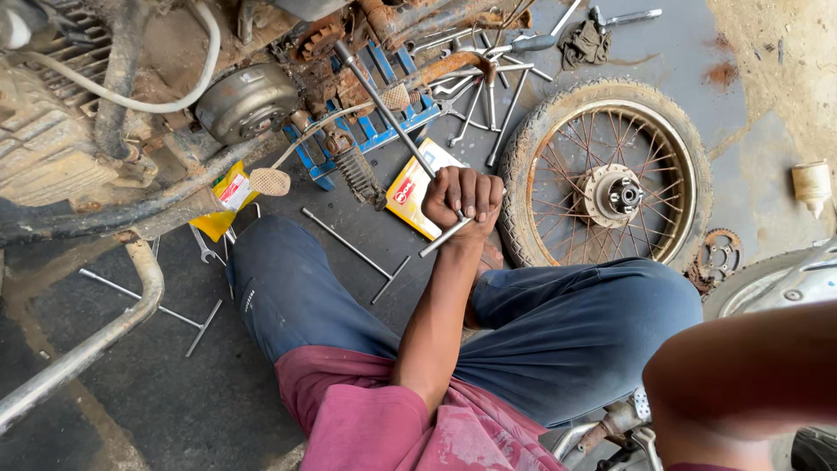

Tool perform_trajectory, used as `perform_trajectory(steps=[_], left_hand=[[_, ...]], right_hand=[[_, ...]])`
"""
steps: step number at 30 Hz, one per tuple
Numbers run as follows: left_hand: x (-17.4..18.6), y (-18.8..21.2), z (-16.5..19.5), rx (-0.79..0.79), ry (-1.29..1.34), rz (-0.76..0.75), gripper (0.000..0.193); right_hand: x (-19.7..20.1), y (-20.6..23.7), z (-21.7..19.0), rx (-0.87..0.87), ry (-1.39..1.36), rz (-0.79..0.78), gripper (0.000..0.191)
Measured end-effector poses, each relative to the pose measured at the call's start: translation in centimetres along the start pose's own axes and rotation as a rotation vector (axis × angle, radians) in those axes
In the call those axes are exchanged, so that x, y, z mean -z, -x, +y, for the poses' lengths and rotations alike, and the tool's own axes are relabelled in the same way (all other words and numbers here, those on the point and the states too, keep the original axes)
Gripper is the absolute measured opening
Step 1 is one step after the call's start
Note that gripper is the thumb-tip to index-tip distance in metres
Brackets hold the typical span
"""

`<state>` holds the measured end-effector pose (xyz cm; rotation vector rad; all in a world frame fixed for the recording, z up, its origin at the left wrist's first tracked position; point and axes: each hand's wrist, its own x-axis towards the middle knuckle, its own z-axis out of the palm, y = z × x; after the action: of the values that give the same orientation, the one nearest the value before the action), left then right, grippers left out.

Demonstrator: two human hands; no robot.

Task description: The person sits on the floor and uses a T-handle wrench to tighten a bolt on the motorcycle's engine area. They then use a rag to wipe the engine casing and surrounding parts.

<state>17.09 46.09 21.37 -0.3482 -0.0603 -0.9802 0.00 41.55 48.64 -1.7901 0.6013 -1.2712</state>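
- A yellow packet (228, 202) with a white-and-red label is lying on the floor under the motorcycle frame (105, 205).
- The left hand (462, 199) is clamping a long T-handle wrench (397, 131), reaching to the engine.
- A yellow-and-red flat box (411, 194) is lying beneath that fist.
- A spoked wheel (608, 174) is lying flat, just beside.
- The right hand is sitting outside the view; only its forearm (745, 379) is showing.

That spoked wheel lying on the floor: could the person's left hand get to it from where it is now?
Probably yes. The left hand grips a T-handle wrench right beside the spoked wheel, with only bare floor between them, though it would have to let go first.
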Motion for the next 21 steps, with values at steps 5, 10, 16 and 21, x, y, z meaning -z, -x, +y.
perform_trajectory(steps=[5,10,16,21], left_hand=[[-0.6,-0.1,1.0,0.038,0.032,0.031,0.057],[-3.8,-1.0,4.9,0.194,-0.223,0.175,0.039],[-9.9,-1.5,10.7,0.665,-1.478,0.364,0.040],[-10.6,0.9,5.0,0.542,-2.524,0.549,0.059]], right_hand=[[-11.0,4.0,10.8,-0.627,-0.164,0.131,0.044],[-16.3,7.1,18.5,-1.027,-0.657,0.346,0.037],[-16.7,7.0,18.7,-0.974,-0.722,0.689,0.045],[-17.9,9.3,19.1,-0.896,-0.754,0.640,0.046]])
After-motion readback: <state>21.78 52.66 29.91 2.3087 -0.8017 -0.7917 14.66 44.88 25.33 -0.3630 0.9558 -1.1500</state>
